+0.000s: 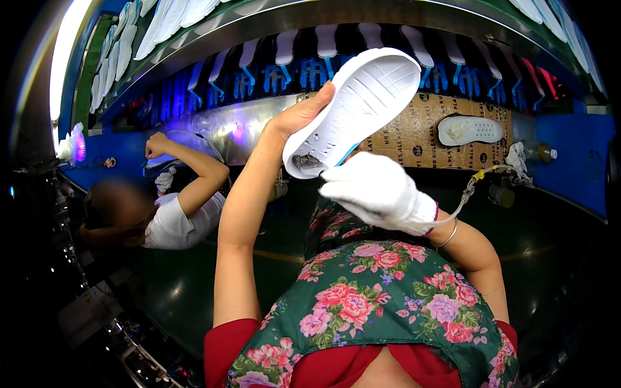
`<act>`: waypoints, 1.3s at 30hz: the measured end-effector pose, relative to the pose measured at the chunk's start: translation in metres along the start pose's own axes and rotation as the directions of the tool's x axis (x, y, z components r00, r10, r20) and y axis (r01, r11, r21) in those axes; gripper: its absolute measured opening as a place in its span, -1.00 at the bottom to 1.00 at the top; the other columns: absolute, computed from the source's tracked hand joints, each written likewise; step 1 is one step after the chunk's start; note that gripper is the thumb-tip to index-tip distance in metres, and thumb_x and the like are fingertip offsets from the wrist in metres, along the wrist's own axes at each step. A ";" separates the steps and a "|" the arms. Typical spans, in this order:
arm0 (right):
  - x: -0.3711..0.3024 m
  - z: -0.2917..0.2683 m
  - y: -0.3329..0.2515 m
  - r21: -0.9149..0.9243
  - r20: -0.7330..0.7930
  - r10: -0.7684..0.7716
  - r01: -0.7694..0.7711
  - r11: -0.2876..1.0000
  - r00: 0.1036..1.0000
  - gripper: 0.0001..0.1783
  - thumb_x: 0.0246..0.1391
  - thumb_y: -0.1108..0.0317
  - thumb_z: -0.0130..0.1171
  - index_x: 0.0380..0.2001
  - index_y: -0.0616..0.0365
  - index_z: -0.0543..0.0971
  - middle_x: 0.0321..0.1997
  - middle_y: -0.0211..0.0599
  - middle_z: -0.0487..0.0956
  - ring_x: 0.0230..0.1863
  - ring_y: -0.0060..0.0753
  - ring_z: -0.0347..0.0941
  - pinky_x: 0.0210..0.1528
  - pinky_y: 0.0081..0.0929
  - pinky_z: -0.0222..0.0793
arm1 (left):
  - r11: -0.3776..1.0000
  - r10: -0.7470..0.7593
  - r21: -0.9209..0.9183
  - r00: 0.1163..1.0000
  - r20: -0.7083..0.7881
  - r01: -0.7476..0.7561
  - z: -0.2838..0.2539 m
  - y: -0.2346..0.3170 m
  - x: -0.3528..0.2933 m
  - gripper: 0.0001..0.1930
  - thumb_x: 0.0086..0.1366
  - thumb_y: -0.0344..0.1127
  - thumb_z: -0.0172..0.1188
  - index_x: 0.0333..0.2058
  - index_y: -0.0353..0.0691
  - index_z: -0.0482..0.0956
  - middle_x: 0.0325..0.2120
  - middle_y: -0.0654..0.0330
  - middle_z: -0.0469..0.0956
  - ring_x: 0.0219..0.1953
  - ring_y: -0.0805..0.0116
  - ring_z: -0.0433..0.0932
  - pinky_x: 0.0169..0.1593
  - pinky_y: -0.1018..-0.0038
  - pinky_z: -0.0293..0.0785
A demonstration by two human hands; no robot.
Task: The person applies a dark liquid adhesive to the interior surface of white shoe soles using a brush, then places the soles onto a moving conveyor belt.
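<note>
My bare left hand [303, 116] grips a white shoe sole [369, 97] by its left edge and holds it up, tilted, above the bench. The sole's grooved face shows, with a dark grey patch and small specks at its lower end and a blue line along its right side. My right hand [375, 191], in a white knit glove, is closed at the sole's lower right edge. Its fingertips lie by the dark patch. A small dark bit shows at those fingertips, but what they hold is hidden.
A patterned cardboard sheet [424, 132] covers part of the metal bench, with another white sole [470, 130] on it. A pale cord [467, 191] runs from my right wrist to the bench's right end, near a bottle [542, 152]. Soles hang along a rack [326, 45]. A co-worker [184, 220] works at the left.
</note>
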State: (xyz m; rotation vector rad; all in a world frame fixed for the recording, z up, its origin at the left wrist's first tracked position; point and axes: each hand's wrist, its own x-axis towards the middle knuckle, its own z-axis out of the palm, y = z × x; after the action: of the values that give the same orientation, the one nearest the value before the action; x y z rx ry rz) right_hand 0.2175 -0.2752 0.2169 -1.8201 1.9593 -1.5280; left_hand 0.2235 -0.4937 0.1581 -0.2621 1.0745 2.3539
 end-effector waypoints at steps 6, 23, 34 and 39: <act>0.000 -0.003 0.000 0.338 0.035 0.224 -0.223 0.914 0.974 -0.80 -0.12 0.49 0.38 -0.34 0.07 0.66 -0.30 -0.32 0.66 -0.28 -0.23 0.60 -0.21 -0.38 0.50 | 0.836 -0.084 0.520 0.977 -0.194 0.176 0.005 0.007 -0.001 -0.10 0.21 0.47 -0.08 0.25 -0.20 0.35 0.13 -0.15 0.42 0.13 0.04 0.47 0.01 0.24 0.54; -0.006 -0.023 0.014 0.502 -0.144 0.681 -0.540 0.676 0.718 -0.81 -0.02 0.59 0.28 -0.27 0.31 0.67 -0.23 -0.19 0.66 -0.19 -0.43 0.57 -0.07 -0.53 0.46 | 0.932 0.344 -0.025 0.905 -0.248 -0.361 0.001 -0.036 -0.001 -0.45 0.48 0.06 -0.20 0.27 -0.17 0.27 0.08 0.09 0.45 0.10 0.33 0.47 0.14 0.36 0.46; 0.005 -0.035 0.020 0.073 -0.130 0.418 -0.412 0.908 0.899 -0.83 -0.09 0.54 0.32 -0.34 0.25 0.67 -0.31 -0.19 0.67 -0.24 -0.33 0.60 -0.14 -0.44 0.48 | 0.784 0.576 0.292 0.818 -0.009 -0.549 -0.023 -0.113 0.004 -0.50 0.37 -0.20 0.10 0.22 -0.24 0.30 0.10 0.08 0.43 0.10 0.25 0.47 0.14 0.32 0.48; -0.016 -0.027 0.006 0.007 -0.070 0.450 -0.451 0.892 0.890 -0.64 0.03 0.39 0.31 -0.07 0.22 0.56 -0.10 -0.19 0.60 -0.03 -0.26 0.54 0.07 -0.32 0.41 | 0.654 0.448 -0.629 0.885 -0.125 -0.420 0.026 -0.080 -0.036 -0.28 0.39 0.18 -0.13 0.33 -0.22 0.13 0.23 -0.04 0.30 0.23 0.07 0.35 0.25 0.14 0.38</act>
State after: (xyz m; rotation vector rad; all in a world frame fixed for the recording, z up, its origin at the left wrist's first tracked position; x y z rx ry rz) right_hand 0.2006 -0.2482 0.2179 -1.1967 2.2164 -1.4398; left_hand 0.2986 -0.4448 0.1376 -0.2067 0.2578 3.1050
